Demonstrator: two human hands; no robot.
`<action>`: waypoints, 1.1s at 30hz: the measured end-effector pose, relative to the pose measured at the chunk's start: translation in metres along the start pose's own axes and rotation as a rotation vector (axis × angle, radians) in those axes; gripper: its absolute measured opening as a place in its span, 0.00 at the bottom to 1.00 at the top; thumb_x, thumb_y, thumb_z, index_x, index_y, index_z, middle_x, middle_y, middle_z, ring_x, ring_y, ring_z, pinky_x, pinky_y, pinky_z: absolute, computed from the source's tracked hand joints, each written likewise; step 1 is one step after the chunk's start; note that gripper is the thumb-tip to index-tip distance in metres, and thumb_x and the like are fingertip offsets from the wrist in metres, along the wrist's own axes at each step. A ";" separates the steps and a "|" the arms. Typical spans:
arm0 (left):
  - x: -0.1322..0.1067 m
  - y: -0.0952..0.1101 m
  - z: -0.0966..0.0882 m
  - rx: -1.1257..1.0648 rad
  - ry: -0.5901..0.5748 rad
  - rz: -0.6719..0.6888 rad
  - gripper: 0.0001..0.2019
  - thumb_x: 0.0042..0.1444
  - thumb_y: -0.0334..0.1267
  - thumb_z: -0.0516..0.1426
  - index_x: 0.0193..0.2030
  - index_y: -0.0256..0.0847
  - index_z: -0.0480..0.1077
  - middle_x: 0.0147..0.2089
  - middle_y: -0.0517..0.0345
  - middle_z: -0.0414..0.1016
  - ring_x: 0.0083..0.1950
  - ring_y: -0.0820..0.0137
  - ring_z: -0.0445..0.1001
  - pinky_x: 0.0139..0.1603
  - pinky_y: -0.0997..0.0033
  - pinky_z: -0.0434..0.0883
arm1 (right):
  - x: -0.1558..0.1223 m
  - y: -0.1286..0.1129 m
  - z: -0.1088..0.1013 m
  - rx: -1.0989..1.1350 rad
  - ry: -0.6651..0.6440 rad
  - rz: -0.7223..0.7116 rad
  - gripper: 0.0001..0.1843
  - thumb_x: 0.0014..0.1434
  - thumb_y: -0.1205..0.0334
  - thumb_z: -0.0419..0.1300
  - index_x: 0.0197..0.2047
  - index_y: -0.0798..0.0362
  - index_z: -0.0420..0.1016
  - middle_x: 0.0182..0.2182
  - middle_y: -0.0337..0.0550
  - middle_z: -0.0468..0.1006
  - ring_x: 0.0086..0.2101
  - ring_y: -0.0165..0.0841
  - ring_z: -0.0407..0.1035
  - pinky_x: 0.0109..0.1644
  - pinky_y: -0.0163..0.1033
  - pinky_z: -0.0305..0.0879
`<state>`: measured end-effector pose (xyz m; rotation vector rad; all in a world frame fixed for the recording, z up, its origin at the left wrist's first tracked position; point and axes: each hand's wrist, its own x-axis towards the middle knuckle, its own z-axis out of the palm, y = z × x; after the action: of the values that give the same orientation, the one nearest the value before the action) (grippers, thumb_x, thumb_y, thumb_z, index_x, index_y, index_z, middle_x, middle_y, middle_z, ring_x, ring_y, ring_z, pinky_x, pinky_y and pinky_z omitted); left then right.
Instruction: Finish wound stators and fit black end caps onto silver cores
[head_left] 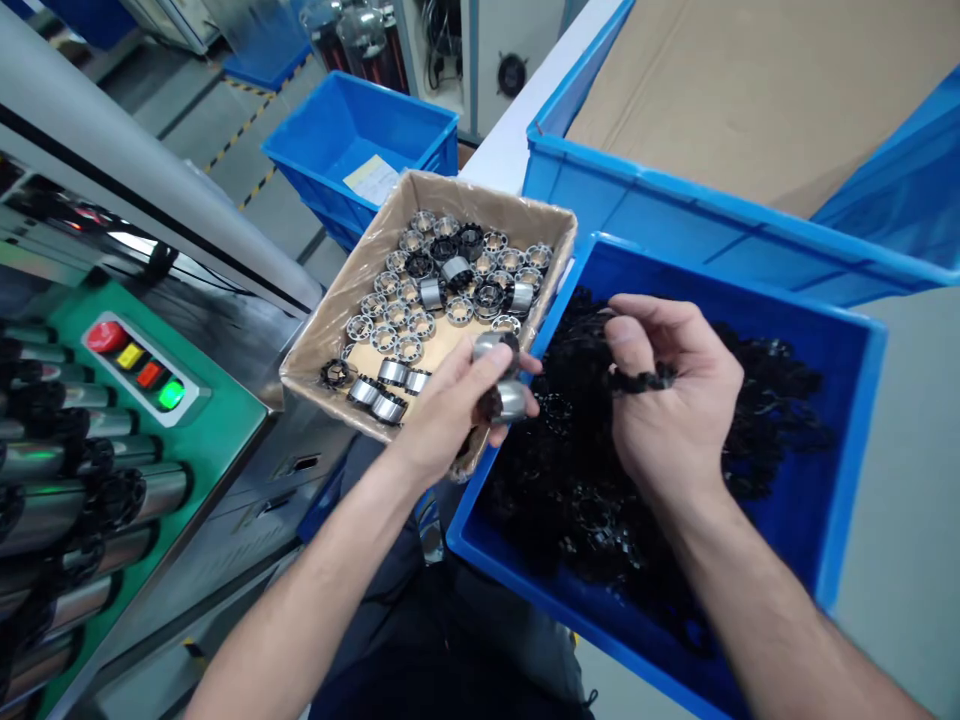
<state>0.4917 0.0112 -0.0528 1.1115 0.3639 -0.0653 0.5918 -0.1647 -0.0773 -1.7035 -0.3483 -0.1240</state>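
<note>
My left hand [444, 405] is closed around two silver stator cores [511, 400], short metal cylinders with black parts at their ends. It is over the near right corner of a cardboard box [315, 345]. My right hand [679, 400] is over a blue bin [855, 440] of loose black plastic end pieces [780, 400]. Its thumb and index finger pinch a dark piece, partly blurred, and another black plastic end piece [641, 381] rests against the palm. In the box are several bare metal rings [397, 315] and several cores fitted with black ends [388, 407].
At left, a green machine top [225, 400] carries rows of metal cylinders [45, 460] and a button panel [146, 368]. A larger blue crate [675, 205] with cardboard stands behind the bin. Another blue crate [322, 120] with a paper sits beyond the box.
</note>
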 end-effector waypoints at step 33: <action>-0.023 -0.025 -0.005 0.055 -0.007 0.188 0.28 0.83 0.68 0.52 0.69 0.49 0.75 0.60 0.50 0.81 0.50 0.62 0.83 0.43 0.67 0.84 | -0.027 -0.024 0.009 0.066 -0.372 -0.288 0.19 0.59 0.73 0.83 0.33 0.46 0.78 0.53 0.47 0.94 0.47 0.44 0.92 0.50 0.45 0.92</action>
<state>0.4628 0.0012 -0.0688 1.1955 0.2512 0.0870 0.5578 -0.1567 -0.0633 -1.6004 -0.8655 -0.0044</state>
